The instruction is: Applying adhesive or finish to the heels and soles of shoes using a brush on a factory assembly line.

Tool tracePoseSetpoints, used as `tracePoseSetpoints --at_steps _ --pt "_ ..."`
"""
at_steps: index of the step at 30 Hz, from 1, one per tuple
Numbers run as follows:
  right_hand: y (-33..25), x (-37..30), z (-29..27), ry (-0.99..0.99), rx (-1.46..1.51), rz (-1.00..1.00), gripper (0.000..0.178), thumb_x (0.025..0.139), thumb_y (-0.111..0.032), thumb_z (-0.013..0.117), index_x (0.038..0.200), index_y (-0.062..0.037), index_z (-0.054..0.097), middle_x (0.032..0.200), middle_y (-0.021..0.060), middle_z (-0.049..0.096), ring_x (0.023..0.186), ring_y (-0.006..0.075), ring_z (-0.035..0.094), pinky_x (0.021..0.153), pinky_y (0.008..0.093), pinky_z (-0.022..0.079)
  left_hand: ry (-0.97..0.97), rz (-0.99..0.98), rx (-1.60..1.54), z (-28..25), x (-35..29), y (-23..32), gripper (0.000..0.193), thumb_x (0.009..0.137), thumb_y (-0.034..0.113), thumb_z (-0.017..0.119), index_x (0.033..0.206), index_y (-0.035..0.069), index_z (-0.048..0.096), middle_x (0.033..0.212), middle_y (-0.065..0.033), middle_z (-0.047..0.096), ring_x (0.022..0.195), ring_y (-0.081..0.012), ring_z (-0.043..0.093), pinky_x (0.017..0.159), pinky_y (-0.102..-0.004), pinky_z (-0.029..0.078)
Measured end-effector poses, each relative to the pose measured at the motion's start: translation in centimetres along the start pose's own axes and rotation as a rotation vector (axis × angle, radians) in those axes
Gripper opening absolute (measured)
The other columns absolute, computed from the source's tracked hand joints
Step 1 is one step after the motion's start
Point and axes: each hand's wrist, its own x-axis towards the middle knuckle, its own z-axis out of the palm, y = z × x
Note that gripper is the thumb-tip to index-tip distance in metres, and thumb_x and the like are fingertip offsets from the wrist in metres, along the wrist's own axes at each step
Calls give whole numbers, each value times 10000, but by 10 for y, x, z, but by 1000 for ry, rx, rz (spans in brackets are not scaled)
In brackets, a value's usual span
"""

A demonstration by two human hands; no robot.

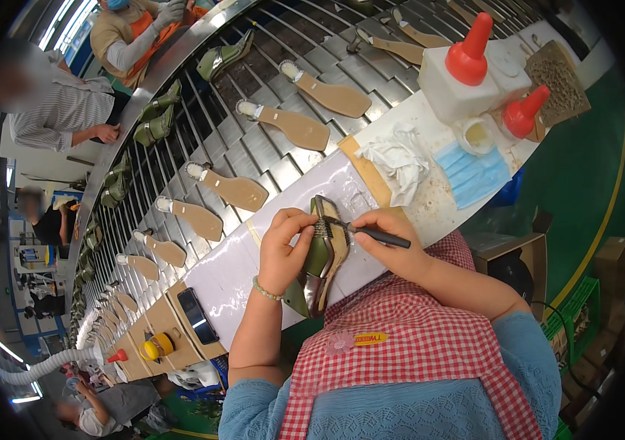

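Note:
A green shoe [318, 258] with a metallic silver-toned edge and a pale sole side stands tilted in front of me over the white work surface. My left hand [283, 246] grips its upper part, thumb and fingers bent around the edge. In my right hand [395, 240] is a slim tool with a black handle [384, 237], pinched between thumb and fingers. Its dark tip reaches the shoe beside my left fingertips; its exact kind I cannot make out.
Tan insoles [294, 128] and green shoes [226, 57] lie on the slatted metal conveyor [268, 172] beyond. At right are a white bottle with red nozzle [448, 84], an open jar [476, 137], crumpled tissue [399, 163] and blue mask [472, 176]. A phone [196, 315] lies left. People stand across the conveyor.

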Motion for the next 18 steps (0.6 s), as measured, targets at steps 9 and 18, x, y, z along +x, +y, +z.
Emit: tracePoseSetpoints --at_steps 9,18 --pt "-1 -10 -21 13 -12 168 181 848 -84 647 1014 -31 602 861 7 601 789 74 540 696 211 432 -84 -289 -434 -23 -13 -28 772 796 93 702 1414 50 241 1096 -111 554 979 -179 561 840 -303 474" --pt "-73 -19 -152 458 -188 -95 187 805 -29 698 980 11 644 898 35 636 842 95 574 777 231 447 -504 -226 219 -18 -14 -11 658 640 457 795 1063 14 555 920 -180 628 834 -321 619 750 -363 483"
